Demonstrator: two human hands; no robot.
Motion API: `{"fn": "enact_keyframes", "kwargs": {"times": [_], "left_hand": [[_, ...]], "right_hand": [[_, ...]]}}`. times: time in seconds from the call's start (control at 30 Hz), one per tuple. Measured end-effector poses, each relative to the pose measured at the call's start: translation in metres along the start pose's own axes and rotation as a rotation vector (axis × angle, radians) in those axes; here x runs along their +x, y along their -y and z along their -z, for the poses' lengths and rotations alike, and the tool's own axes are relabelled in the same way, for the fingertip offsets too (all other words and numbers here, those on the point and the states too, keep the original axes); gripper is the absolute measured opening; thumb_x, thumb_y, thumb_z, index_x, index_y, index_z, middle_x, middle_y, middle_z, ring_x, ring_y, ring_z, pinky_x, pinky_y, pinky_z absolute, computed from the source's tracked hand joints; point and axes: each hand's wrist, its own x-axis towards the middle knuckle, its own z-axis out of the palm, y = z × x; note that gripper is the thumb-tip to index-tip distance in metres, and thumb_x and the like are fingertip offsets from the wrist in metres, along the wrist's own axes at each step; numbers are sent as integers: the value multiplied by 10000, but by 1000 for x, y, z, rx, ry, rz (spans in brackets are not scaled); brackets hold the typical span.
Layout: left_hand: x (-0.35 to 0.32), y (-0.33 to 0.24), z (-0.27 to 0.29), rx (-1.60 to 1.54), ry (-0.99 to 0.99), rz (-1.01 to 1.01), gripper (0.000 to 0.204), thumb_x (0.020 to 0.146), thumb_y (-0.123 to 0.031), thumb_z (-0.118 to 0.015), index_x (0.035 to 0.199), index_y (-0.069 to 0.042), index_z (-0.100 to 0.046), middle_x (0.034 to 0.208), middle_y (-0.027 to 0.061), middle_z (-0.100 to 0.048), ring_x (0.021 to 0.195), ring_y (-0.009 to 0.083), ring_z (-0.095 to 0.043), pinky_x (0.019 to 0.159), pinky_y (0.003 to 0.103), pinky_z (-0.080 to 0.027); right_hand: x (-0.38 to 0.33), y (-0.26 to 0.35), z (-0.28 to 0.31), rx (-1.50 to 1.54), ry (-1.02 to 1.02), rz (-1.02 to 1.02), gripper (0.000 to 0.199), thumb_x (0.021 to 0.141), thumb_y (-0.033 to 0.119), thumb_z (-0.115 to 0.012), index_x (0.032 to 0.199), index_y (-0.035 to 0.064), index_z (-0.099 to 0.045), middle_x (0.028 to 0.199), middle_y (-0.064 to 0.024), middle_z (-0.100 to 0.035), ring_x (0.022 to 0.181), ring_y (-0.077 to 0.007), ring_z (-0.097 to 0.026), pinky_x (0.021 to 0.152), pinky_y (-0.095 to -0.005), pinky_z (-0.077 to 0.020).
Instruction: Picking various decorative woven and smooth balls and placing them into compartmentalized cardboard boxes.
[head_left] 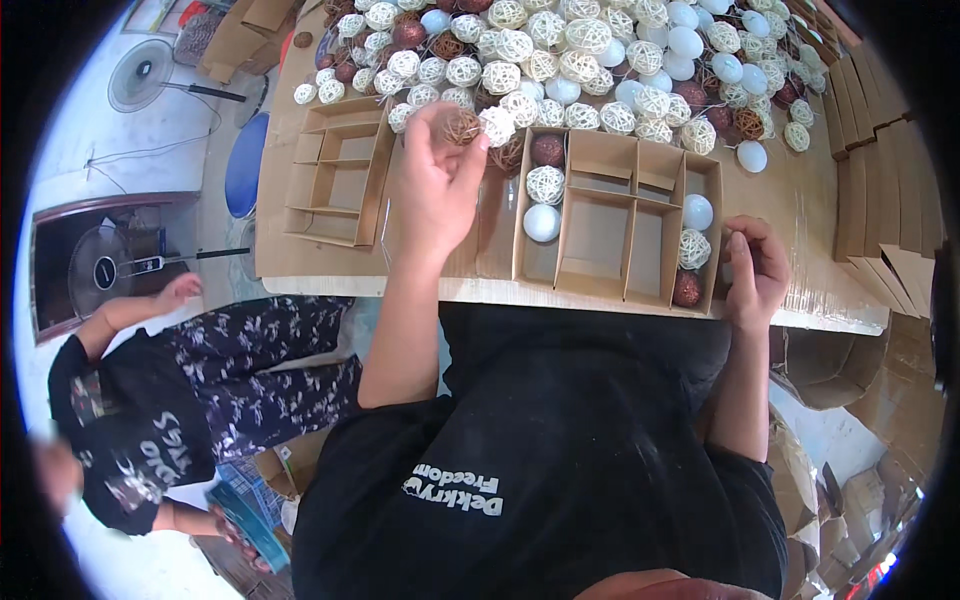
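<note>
i'm holding a brown wicker ball (pixel 461 127) pinched in my left hand (pixel 437 180), above the divided cardboard tray (pixel 617 222) on the bench (pixel 810 215). my right hand (pixel 755 270) is curling loosely, holding nothing, steadying the tray's corner. i'm judging it best to lower gently into a vacant cell.
</note>
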Motion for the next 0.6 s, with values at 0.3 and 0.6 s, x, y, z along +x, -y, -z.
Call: {"fn": "enact_keyframes", "kwargs": {"times": [0.3,0.6], "left_hand": [[4,24,-44,181,-61,-167,352,1030,-243,-706,1246,-3,-563,1105,206,-697,993,375,-701,879,440,-540],[24,16,-40,376,-45,-114,253,1076,-238,-613,1206,-27,-565,901,163,-715,848,411,-714,766,479,-551]], "right_hand": [[1,4,-5,-73,1,41,128,1005,28,-654,1102,-16,-724,929,-4,-676,801,-55,-547,718,-217,-434],[3,6,-5,-78,-37,39,141,1019,56,-661,1121,-19,-724,954,-22,-701,865,-71,-601,791,-231,-486]]}}
